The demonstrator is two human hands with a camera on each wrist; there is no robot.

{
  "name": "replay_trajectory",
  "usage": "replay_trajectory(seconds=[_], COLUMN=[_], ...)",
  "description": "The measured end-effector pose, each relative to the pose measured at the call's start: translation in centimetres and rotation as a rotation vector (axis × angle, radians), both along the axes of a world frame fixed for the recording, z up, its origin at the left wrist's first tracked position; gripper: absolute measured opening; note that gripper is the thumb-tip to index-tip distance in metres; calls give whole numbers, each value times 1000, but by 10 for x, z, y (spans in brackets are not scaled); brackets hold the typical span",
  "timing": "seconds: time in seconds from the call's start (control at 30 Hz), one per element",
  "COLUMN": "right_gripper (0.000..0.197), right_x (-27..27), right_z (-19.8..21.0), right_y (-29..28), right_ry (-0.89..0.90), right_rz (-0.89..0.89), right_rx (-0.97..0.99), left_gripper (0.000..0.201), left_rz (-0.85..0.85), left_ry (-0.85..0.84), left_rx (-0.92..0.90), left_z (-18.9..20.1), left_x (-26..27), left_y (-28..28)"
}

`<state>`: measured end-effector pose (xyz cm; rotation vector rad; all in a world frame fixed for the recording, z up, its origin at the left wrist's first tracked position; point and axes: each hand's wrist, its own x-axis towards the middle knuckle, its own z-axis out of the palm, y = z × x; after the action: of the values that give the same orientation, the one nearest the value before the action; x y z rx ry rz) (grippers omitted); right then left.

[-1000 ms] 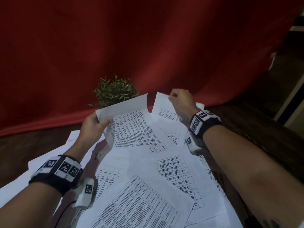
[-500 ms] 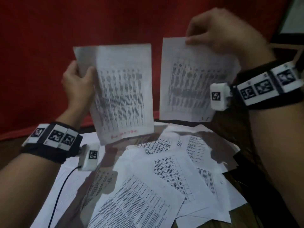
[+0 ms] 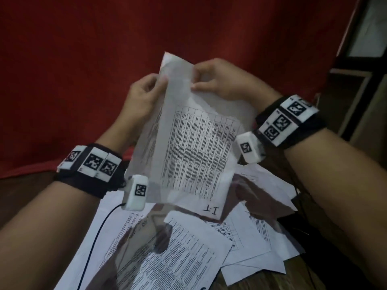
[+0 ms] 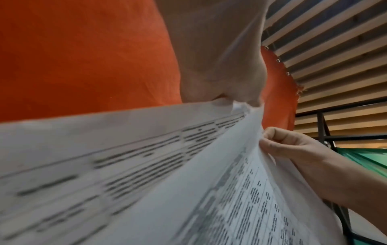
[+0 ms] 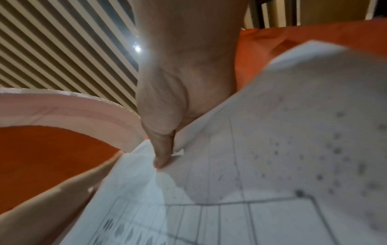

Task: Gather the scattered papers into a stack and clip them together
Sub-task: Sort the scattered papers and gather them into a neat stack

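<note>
Two printed sheets (image 3: 194,147) hang together in the air above the table, one laid over the other. My left hand (image 3: 146,91) grips their upper left edge, and my right hand (image 3: 209,78) pinches the top edge of the front sheet between thumb and fingers. The left wrist view shows both sheets (image 4: 167,174) fanned apart below my left hand (image 4: 226,92), with my right hand (image 4: 278,142) pinching the edge. In the right wrist view my thumb (image 5: 163,154) presses on the paper (image 5: 272,149). Several more printed papers (image 3: 188,248) lie scattered on the table. No clip is visible.
A red curtain (image 3: 83,70) hangs close behind the table. A black cable (image 3: 92,243) runs from the left wrist camera over the papers. Dark wooden table (image 3: 261,283) shows at the lower right, and a doorway or frame (image 3: 356,70) stands at the far right.
Both hands lifted one sheet each off the table, held them apart, then brought them together. The right hand's sheet now overlaps the left hand's sheet.
</note>
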<state>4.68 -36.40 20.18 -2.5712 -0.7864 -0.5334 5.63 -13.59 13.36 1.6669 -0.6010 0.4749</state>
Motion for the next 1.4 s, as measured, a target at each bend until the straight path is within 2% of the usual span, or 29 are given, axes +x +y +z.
replay_trajectory(seconds=[0.1, 0.17, 0.2, 0.27, 0.33, 0.37, 0.4, 0.43, 0.5, 0.53, 0.57, 0.6, 0.63, 0.67, 0.7, 0.73, 0.77, 0.8, 0.83, 0.87, 0.97, 1.03, 1.1, 1.17, 1.23, 1.33, 1.4], right_gripper=[10, 10, 15, 49, 87, 92, 85, 65, 16, 6, 6, 9, 10, 10, 13, 19, 23, 26, 28, 29, 32, 33, 21, 5, 7, 15, 28], right_x=[5, 5, 3, -7, -26, -35, -41, -45, -43, -39, -34, -26, -19, -13, -10, -8, -8, -8, -9, -9, -7, -6, -5, -6, -8, -3, 1], right_z=[-12, -20, -22, -27, -30, -30, -32, -33, -38, -41, -44, -48, -53, -61, -70, -79, -87, -95, -102, -108, -121, -124, -124, -129, -141, -160, -169], right_y=[-11, -20, -23, -18, 1, 12, 22, 29, 27, 18, 7, -7, -21, -33, -41, -45, -46, -45, -43, -40, -35, -32, -28, -26, -27, -39, -51], right_ry=[-84, -100, -115, -255, -403, -418, -385, -321, -179, -135, -111, -95, -66, -15, 55, 127, 194, 248, 291, 332, 429, 397, 357, 380, 422, 582, 717], right_rz=[-47, -84, -114, -165, -188, -193, -198, -202, -236, -268, -308, -340, -356, -342, -290, -217, -142, -88, -67, -71, -23, 8, 17, -1, -26, -42, -5], right_rx=[143, 229, 235, 68, -257, -401, -502, -543, -462, -363, -241, -97, 80, 281, 495, 706, 874, 959, 956, 892, 720, 793, 895, 831, 670, 456, 323], left_gripper=[22, 29, 25, 15, 10, 7, 7, 10, 13, 16, 29, 49, 70, 87, 98, 103, 100, 94, 86, 77, 27, 16, 27, 48, 57, 59, 48], left_rz=[-91, -65, -31, 5, 15, 33, 66, 117, 255, 374, 549, 741, 890, 955, 908, 738, 480, 217, 48, -25, 159, 194, 142, 44, 5, 22, 27], left_ry=[93, 174, 194, 206, 159, 121, 72, -4, -212, -313, -377, -368, -294, -173, -23, 146, 318, 475, 559, 563, 306, 202, 140, 172, 256, 382, 427], left_rx=[70, 203, 271, 405, 541, 614, 692, 754, 772, 717, 627, 518, 384, 239, 103, -41, -212, -364, -451, -470, -315, -232, -219, -217, -142, -70, -77], left_z=[-12, -22, -25, -24, -16, -11, -5, 1, 7, 6, 1, -6, -17, -28, -40, -52, -59, -63, -65, -64, -52, -46, -44, -53, -72, -107, -122], left_x=[-4, -3, -2, -1, -2, -5, -10, -13, -16, -15, -10, -7, -5, -6, -7, -7, -6, -8, -10, -12, -15, -14, -17, -17, -12, -6, -4], left_y=[9, 16, 18, 19, 13, 8, 3, -1, -1, 3, 11, 21, 31, 35, 36, 34, 29, 23, 18, 13, -2, -4, -3, 0, 2, 9, 14])
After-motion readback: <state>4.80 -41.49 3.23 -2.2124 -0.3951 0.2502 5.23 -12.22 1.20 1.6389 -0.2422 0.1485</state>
